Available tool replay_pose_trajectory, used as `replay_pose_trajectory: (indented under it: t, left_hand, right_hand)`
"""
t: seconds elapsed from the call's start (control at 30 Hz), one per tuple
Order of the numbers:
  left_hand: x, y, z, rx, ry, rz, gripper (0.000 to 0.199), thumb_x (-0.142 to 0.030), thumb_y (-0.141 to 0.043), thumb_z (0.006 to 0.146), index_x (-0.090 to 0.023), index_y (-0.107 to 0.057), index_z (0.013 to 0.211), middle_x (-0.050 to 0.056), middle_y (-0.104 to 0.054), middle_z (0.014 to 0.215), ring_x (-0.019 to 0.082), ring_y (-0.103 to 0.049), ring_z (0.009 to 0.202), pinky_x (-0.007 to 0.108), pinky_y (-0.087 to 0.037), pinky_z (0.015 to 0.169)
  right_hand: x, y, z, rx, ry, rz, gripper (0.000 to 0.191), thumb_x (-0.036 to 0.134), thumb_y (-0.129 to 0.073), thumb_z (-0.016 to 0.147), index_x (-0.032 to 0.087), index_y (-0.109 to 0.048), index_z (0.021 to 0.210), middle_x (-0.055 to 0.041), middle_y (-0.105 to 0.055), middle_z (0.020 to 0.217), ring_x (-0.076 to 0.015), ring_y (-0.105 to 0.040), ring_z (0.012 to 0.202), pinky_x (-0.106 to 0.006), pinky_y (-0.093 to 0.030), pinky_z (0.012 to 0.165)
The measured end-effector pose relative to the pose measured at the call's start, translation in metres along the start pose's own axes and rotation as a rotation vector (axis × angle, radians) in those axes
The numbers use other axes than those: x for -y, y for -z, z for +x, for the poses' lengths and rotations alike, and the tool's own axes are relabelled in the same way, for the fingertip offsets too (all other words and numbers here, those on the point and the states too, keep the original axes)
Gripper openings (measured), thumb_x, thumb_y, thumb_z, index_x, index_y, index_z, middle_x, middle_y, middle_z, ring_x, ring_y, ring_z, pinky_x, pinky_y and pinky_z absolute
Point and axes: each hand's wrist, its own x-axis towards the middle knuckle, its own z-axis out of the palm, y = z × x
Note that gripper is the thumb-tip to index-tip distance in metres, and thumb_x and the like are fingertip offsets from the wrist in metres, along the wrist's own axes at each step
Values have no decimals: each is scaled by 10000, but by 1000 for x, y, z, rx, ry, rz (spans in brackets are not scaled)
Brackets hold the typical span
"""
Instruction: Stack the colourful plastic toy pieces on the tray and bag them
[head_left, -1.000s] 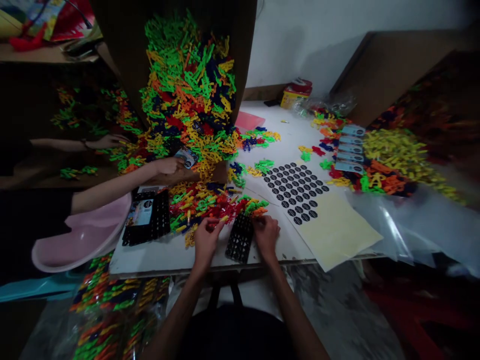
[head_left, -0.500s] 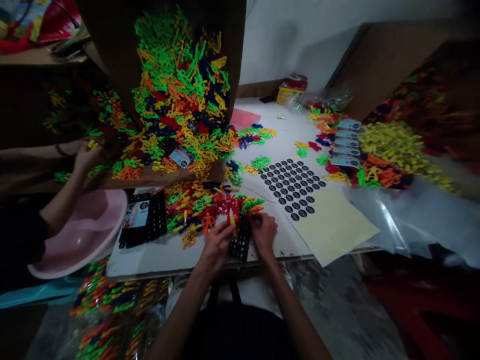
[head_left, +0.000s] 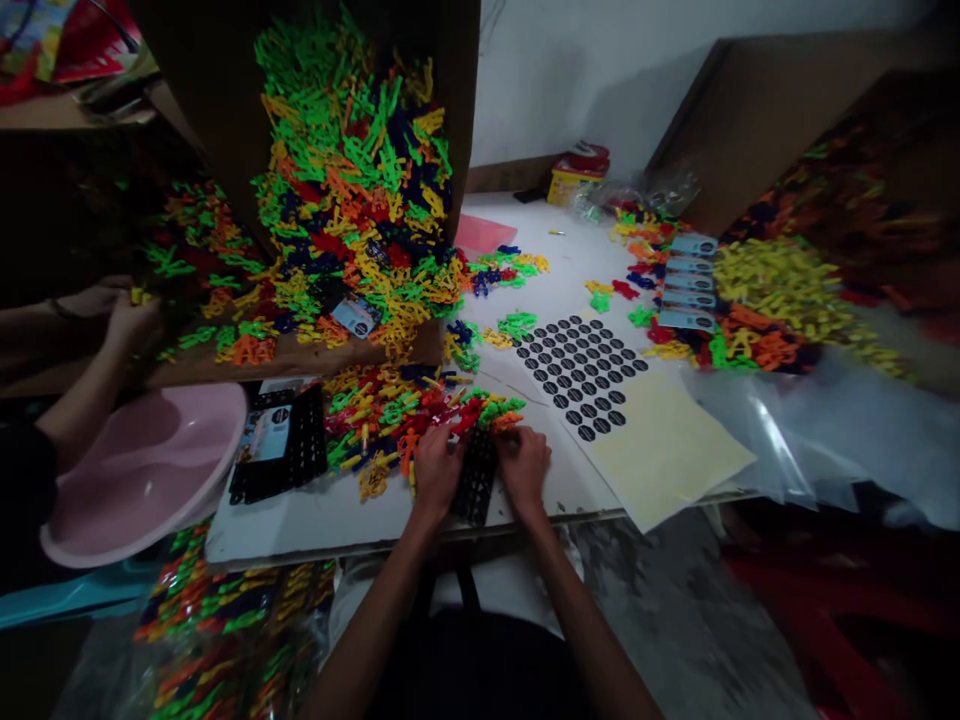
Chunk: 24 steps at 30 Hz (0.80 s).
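Pink basin [head_left: 135, 475] off to the left. Red plastic pieces [head_left: 466, 413] at the top of a black plastic grid [head_left: 477, 476], under the left hand [head_left: 436, 472], fingers together, grip unclear. Right hand [head_left: 523, 465], fingers together, against the grid's right side. Sheet of black stickers [head_left: 581, 375] beyond.

Dim room, with light brightest on the white table [head_left: 547, 240]; glare on the plastic sheeting [head_left: 765, 440] at right; frame edges dark, bowed and soft.

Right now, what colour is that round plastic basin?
The round plastic basin is pale pink; head view shows it best.
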Motion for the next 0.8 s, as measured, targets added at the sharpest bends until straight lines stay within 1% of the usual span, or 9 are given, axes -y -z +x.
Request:
replay_pose_trajectory:
  t: [0.17,0.3,0.43,0.53,0.67,0.8]
  left_hand:
    - [0,-5,0,-33,86,52,167,-318,-627,939,-196,-708,1020,49,-704,941,192,-622,874,306,-476,815]
    - [-1,-5,1,-4,101,53,140,-317,-654,922,-188,-701,953,44,-695,914,192,-619,860,301,-471,799]
    - [1,-8,-2,-17,15,56,100,-248,-631,929,-200,-702,980,52,-709,957,204,-635,932,320,-478,860]
    - [5,-12,-5,-35,-14,16,136,-192,-612,926,-209,-697,1032,55,-721,1017,202,-649,980,325,-486,897]
    - [5,-12,-3,-6,29,-23,175,-174,-602,927,-218,-681,1076,51,-726,1079,198,-658,1019,320,-490,917]
    - [-3,-8,3,51,82,79,124,-223,-619,925,-192,-680,1029,71,-723,1005,222,-658,956,339,-488,886]
  right_hand:
    - [2,2,0,34,-32,-59,522,634,-390,959,193,-664,899,-97,-707,912,-274,-527,923,-359,-321,820]
    - [3,3,0,56,-34,-65,502,614,-399,960,190,-662,910,-95,-704,917,-273,-525,932,-360,-318,823]
    - [5,3,0,44,-32,-64,499,598,-385,966,187,-663,907,-105,-700,912,-274,-526,930,-361,-321,816]
    - [6,4,0,47,-35,-61,486,589,-392,965,192,-666,907,-102,-702,922,-275,-524,933,-362,-321,819]
    - [6,4,-1,58,-51,-57,447,562,-419,961,193,-668,916,-100,-703,936,-275,-521,938,-364,-320,823]
    - [6,5,-1,63,-57,-57,419,539,-432,961,195,-667,917,-97,-703,932,-274,-521,935,-366,-320,821]
